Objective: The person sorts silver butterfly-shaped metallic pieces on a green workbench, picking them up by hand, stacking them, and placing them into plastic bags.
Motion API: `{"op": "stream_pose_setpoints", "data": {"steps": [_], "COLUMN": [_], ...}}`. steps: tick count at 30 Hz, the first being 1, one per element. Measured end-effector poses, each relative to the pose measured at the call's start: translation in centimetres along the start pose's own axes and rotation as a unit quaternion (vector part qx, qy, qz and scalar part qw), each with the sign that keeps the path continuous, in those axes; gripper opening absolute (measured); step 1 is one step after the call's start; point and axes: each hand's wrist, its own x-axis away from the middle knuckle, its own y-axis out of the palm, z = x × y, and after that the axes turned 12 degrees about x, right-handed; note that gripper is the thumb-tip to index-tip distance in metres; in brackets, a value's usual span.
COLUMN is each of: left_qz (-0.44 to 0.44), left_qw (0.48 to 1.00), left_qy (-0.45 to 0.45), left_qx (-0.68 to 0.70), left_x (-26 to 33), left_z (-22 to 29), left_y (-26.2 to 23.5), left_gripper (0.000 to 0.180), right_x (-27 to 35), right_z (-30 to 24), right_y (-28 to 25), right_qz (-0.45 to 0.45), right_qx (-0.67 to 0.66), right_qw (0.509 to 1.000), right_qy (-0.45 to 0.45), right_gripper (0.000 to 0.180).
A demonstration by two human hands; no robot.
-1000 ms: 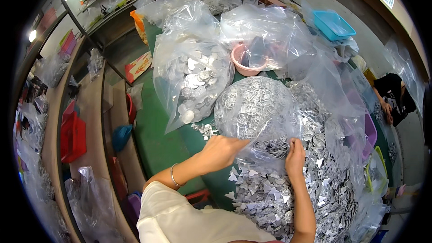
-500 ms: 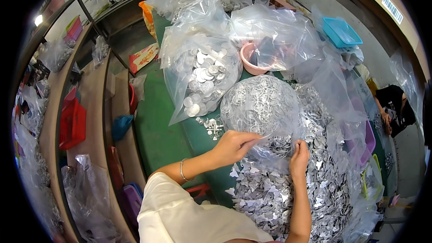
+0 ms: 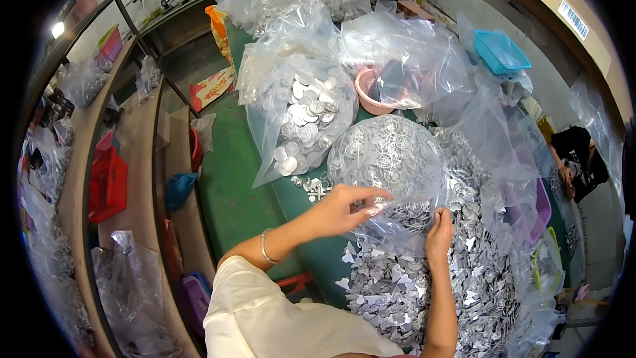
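Note:
A clear plastic bag (image 3: 381,152) full of small silver ring-shaped metal pieces lies on the green table, its mouth toward me. My right hand (image 3: 439,233) pinches the right side of that mouth between thumb and fingers. At the left side is my left hand (image 3: 341,211), index finger stretched out and thumb apart, with the film right at its fingertips. Under and to the right of the bag spreads a big heap of flat silver metal pieces (image 3: 470,285). Several loose metal pieces (image 3: 313,187) lie left of the bag.
Beyond stands an open bag of silver discs (image 3: 303,119), beside a pink bowl (image 3: 372,101) partly under plastic. A turquoise basket (image 3: 501,53) is at the far right, a purple basket (image 3: 542,204) nearer. Shelves with a red basket (image 3: 108,182) line the left. Another person's hand (image 3: 566,176) shows at right.
My left hand's index finger and thumb have moved from a pinch on the bag's edge to a spread position. The right hand keeps its grip in nearly the same place.

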Motion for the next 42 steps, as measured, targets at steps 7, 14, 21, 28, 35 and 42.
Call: {"op": "stream_pose_setpoints", "data": {"steps": [7,14,21,28,35,42], "left_qz": [0.175,0.433,0.457,0.225,-0.219,-0.362], "left_qw": [0.949,0.764,0.815,0.89,0.953,0.925], "left_qy": [0.069,0.024,0.029,0.218,0.201,0.029], "left_qx": [0.252,0.478,0.357,0.33,-0.057,0.112], "left_x": [-7.8,-23.6,-26.4,-19.2,0.3,7.0], "left_z": [4.3,-0.5,-1.7,5.6,7.0,4.1], "left_y": [-13.3,-29.0,-26.6,-13.5,1.6,11.8], "left_gripper": [0.048,0.061,0.062,0.028,0.031,0.028], "right_x": [0.3,0.4,0.6,0.7,9.9,22.8], "right_z": [0.5,0.3,0.6,2.1,0.7,-1.5], "right_y": [0.3,1.3,1.6,-0.7,-11.7,-13.5], "right_qz": [0.006,0.041,0.043,0.028,0.116,-0.01], "right_qx": [0.006,0.019,0.02,-0.012,-0.041,-0.028], "right_qw": [1.0,0.999,0.999,0.998,0.98,0.974], "right_qy": [0.02,-0.009,0.003,-0.05,0.155,0.225], "right_gripper": [0.007,0.006,0.008,0.008,0.009,0.009]}}
